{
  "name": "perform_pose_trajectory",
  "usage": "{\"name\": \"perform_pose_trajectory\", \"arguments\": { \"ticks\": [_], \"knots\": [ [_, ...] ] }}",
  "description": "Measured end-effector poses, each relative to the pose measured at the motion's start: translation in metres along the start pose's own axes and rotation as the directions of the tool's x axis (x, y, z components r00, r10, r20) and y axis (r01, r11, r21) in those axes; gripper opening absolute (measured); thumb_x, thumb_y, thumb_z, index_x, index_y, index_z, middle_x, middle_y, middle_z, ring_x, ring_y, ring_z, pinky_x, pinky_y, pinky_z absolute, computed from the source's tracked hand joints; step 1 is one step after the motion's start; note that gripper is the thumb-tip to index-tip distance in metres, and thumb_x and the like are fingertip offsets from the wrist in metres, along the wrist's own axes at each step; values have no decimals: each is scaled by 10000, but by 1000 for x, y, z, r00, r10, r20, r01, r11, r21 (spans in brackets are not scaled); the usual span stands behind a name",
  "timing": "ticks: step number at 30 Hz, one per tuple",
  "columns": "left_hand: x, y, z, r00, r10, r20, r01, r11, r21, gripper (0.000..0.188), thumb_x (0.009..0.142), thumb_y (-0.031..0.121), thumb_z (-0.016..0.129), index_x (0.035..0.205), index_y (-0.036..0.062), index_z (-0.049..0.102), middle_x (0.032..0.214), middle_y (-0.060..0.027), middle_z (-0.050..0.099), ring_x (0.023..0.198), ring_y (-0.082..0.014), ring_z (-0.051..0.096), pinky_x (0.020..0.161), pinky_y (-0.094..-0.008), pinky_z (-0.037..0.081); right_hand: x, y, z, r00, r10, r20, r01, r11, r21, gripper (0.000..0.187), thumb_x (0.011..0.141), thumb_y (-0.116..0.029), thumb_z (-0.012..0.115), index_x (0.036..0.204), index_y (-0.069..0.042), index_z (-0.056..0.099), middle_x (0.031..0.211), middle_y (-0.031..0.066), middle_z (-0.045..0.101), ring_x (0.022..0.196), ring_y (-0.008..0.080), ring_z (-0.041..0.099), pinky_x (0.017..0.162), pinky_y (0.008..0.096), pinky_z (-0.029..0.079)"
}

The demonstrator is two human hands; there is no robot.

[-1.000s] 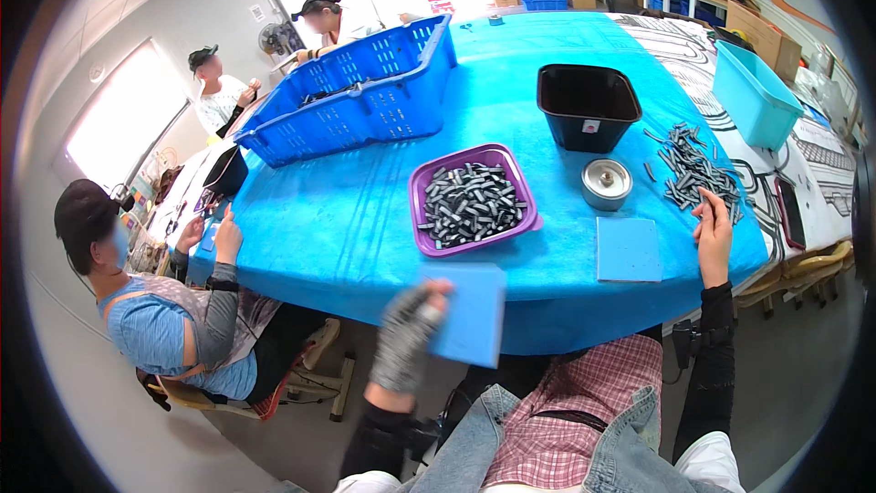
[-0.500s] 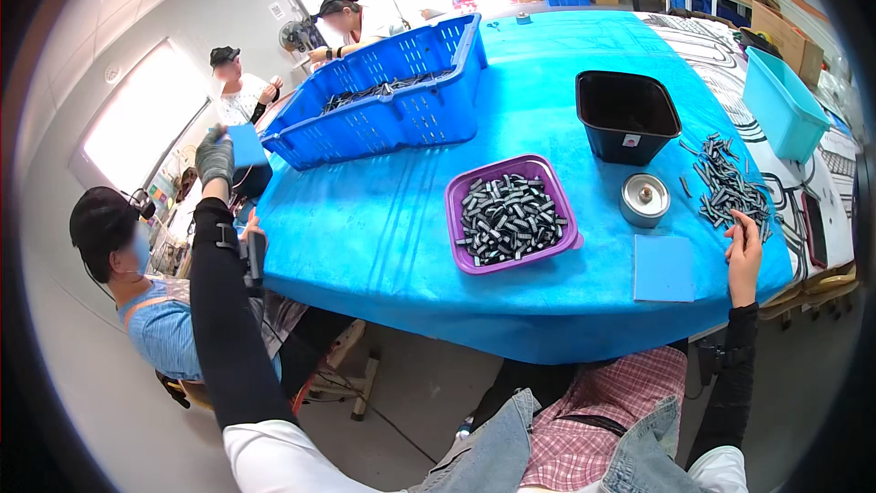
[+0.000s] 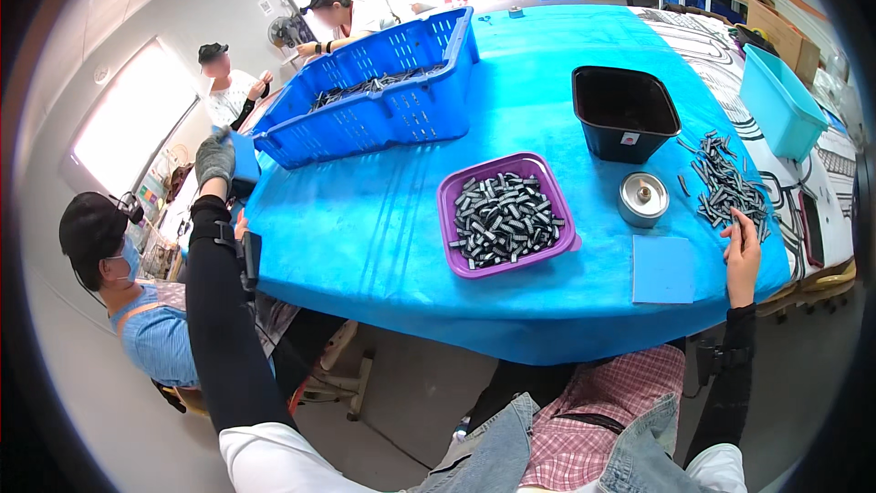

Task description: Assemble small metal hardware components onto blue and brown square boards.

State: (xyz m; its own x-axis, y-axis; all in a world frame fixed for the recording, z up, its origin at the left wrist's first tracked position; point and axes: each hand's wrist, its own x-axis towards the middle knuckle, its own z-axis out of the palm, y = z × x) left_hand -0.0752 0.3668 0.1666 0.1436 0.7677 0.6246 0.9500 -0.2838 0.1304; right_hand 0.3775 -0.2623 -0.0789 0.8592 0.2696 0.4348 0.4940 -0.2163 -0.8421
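Note:
My left hand (image 3: 215, 162), in a grey glove, reaches far out to the left. Its fingers are closed at the side of a blue box (image 3: 245, 164) by the table's left edge; the hand partly hides it. On the right, my bare right hand (image 3: 744, 256) rests at the near edge of a loose pile of small black-and-grey parts (image 3: 723, 178), fingers stretched onto it. To its left lie a flat light-blue square (image 3: 662, 269) and a round metal tin (image 3: 644, 204) with a small knob on top. A purple tub (image 3: 443, 219) holds many similar small parts.
A large blue crate (image 3: 383, 123) with dark pieces stands at the back left. Behind the tin is a black bin (image 3: 625, 139); a turquoise bin (image 3: 783, 110) and a phone (image 3: 811, 228) are at the right. One person (image 3: 155, 329) sits close on my left, two others farther back.
The view has shifted slightly. My left hand stays beside the blue box, which sits a little lower and farther left in view. My right hand has barely moved at the pile.

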Motion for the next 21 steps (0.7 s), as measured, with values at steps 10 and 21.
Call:
{"name": "perform_pose_trajectory", "arguments": {
  "ticks": [10, 21],
  "knots": [
    [3, -24, 2, 996, 28, 85, -22, 998, -65, 331, 821, 204, 606, 1147, 156, 630, 1099, -86, 649, 1032, -210, 612, 893, -296, 453, 0, -9, 6, 1000, -21, 8, 21, 1000, -3, 133, 962, -167, 472, 951, -42, 516, 748, 21, 624, 493, 30, 384, 454, 194, 317],
    [9, -15, -23, 999, 10, -43, -13, 996, -93, 351, 863, 203, 566, 1213, 188, 579, 1144, -119, 621, 995, -234, 623, 841, -297, 463, 0, -10, 5, 1000, -11, 15, 12, 999, -41, 135, 945, -152, 498, 946, -31, 558, 766, 22, 605, 547, 57, 461, 491, 209, 363]
  ]
}}
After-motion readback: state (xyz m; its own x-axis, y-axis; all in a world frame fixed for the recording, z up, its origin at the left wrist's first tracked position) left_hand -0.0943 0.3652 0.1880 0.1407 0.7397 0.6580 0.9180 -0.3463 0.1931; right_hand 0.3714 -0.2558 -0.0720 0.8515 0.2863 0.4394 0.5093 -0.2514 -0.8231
